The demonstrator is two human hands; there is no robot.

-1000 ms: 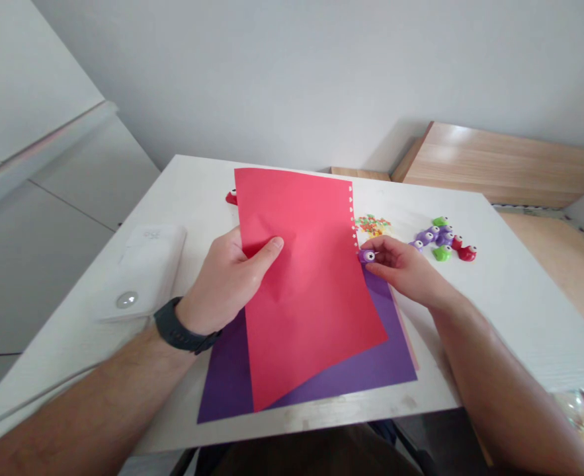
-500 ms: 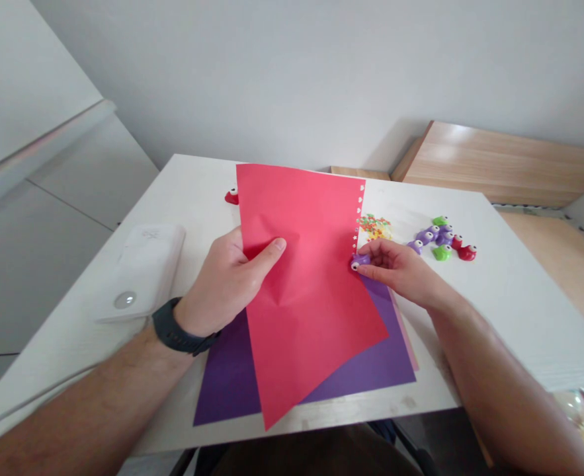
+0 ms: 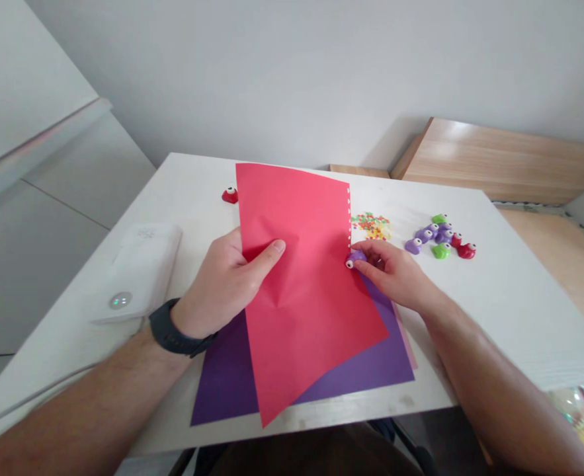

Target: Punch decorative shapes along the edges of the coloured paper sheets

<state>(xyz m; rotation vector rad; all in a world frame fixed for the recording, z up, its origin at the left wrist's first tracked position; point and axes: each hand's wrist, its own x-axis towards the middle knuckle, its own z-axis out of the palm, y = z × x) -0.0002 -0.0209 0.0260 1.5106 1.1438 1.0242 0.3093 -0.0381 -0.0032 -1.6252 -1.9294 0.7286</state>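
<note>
Over the white table (image 3: pixel 495 291), your left hand (image 3: pixel 222 281) pinches the red sheet (image 3: pixel 301 277) while your right hand (image 3: pixel 391 271) grips a purple punch (image 3: pixel 355 258) at its edge.

— What do we have on the white table (image 3: pixel 495 291)?
— At the near edge we see a purple sheet (image 3: pixel 222 383) lying flat, its left corner close to that edge. A pink sheet (image 3: pixel 405 334) lies under it, and only a strip shows along its right side.
— And by the left edge?
— We find a white case (image 3: pixel 140 268) with a round button (image 3: pixel 117 302), just beside the sheets.
— Toward the far edge?
— We see one small red punch (image 3: pixel 230 195), alone. Right of the middle we have a heap of coloured paper bits (image 3: pixel 371 225), and toward the right edge a cluster of small punches (image 3: pixel 438 238): purple, green and red, close together.
</note>
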